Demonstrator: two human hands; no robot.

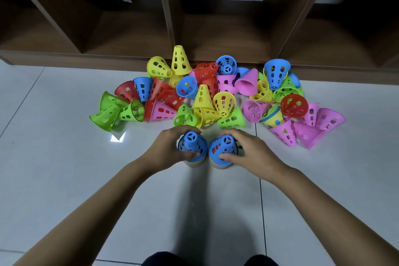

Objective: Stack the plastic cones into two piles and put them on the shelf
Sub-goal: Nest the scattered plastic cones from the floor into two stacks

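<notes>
Two short stacks of perforated plastic cones stand side by side on the white tiled floor, each topped by a blue cone. My left hand [170,149] grips the left stack [192,147], fingers and thumb curled round it. My right hand [244,150] grips the right stack [223,149] the same way. Behind them lies a loose heap of cones [205,95] in yellow, green, red, blue and pink, most tipped on their sides. The brown wooden shelf [170,28] with open compartments stands just beyond the heap.
The shelf's base board [64,60] runs along the floor behind the cones. A pink cluster [308,127] spreads to the right. My knees [207,260] show at the bottom edge. A small bright reflection [117,137] sits on the tile left of my hands.
</notes>
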